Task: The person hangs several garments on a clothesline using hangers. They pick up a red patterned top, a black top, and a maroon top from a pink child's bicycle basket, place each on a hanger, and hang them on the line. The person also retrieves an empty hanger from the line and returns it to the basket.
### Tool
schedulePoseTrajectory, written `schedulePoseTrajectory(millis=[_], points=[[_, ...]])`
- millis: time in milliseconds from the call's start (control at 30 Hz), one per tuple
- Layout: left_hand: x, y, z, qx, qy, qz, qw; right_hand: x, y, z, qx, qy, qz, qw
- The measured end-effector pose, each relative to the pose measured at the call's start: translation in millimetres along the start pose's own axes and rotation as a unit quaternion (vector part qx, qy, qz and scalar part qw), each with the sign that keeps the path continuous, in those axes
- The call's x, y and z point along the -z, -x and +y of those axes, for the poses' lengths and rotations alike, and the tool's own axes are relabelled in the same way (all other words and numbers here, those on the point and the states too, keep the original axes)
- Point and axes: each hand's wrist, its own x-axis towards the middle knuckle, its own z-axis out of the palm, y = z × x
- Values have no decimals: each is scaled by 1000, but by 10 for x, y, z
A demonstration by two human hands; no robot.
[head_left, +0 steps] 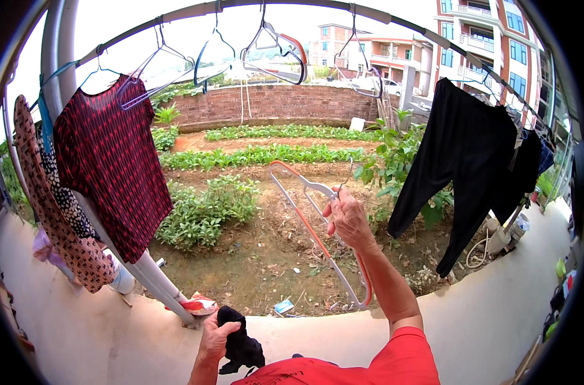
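My right hand [348, 217] is raised in front of me, its fingers closed round the neck of a grey and orange clothes hanger [317, 242]. The hanger's hook points up above the fist, and its frame slants down past my forearm. Low on the left, my left hand [213, 340] grips a crumpled black cloth [242, 346] that droops below the fingers. What kind of garment it is, I cannot tell. Overhead, several bare hangers [276, 54] dangle from a curved metal rail [183, 13], out of reach of both hands.
A dark red patterned shirt [112, 160] hangs at left beside a slanting metal post [122, 256]. Black trousers [462, 167] hang at right. A pale concrete ledge [472, 321] curves below me, with a garden plot [253, 276] and brick wall [273, 106] beyond.
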Motion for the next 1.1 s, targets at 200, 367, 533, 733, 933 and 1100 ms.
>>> schedulePoseTrajectory(millis=[200, 367, 533, 733, 933, 1100], points=[[-254, -437, -21, -3, 40, 40, 998, 110, -1270, 333, 98, 183, 96, 974], [-263, -767, -56, 13, 52, 25, 998, 92, -1851, 261, 121, 208, 241, 940], [-201, -1099, -31, 43, 43, -31, 998, 6, -2017, 192, 94, 261, 249, 928], [-174, -1384, 65, 74, 10, -96, 993, 388, -2465, 260, 50, 361, 360, 859], [-85, -1576, 119, 72, -15, -96, 993, 406, -2417, 631, -52, 368, 344, 862], [-163, -1718, 205, 65, -28, -115, 991, 470, -2324, 750, -51, 359, 345, 866]])
